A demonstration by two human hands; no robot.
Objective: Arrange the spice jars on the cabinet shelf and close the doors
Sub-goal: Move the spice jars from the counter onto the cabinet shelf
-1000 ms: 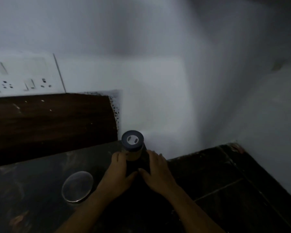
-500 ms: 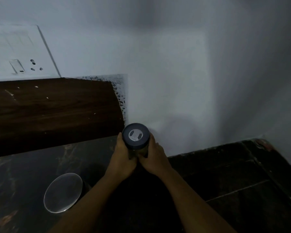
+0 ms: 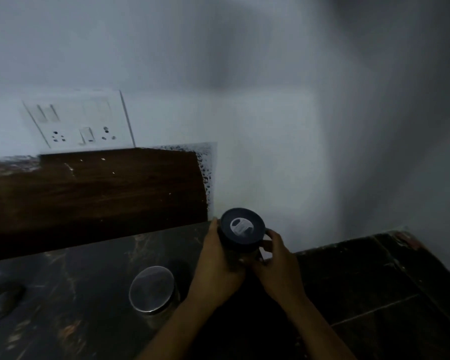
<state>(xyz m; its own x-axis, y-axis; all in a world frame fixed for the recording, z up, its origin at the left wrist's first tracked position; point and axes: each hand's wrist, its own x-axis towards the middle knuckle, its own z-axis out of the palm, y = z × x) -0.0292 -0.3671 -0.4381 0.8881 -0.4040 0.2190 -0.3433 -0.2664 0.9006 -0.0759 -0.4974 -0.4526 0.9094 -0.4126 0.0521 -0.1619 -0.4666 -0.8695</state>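
Dark stone counter (image 3: 76,307) carries a steel-lidded jar (image 3: 152,288) just left of the left hand (image 3: 216,268). Both hands curl round a dark-lidded spice jar (image 3: 242,228) held between them, the left hand wrapping its left side and the right hand (image 3: 278,266) gripping its right side below the lid. Beyond the grip, to the left, stand a brown wooden panel (image 3: 102,190) and a white socket plate (image 3: 83,123).

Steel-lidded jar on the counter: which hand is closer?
Left. The left hand, gripping the dark-lidded jar, sits just right of the steel-lidded jar, apart from it. The right hand holds the dark-lidded jar's other side, farther right.
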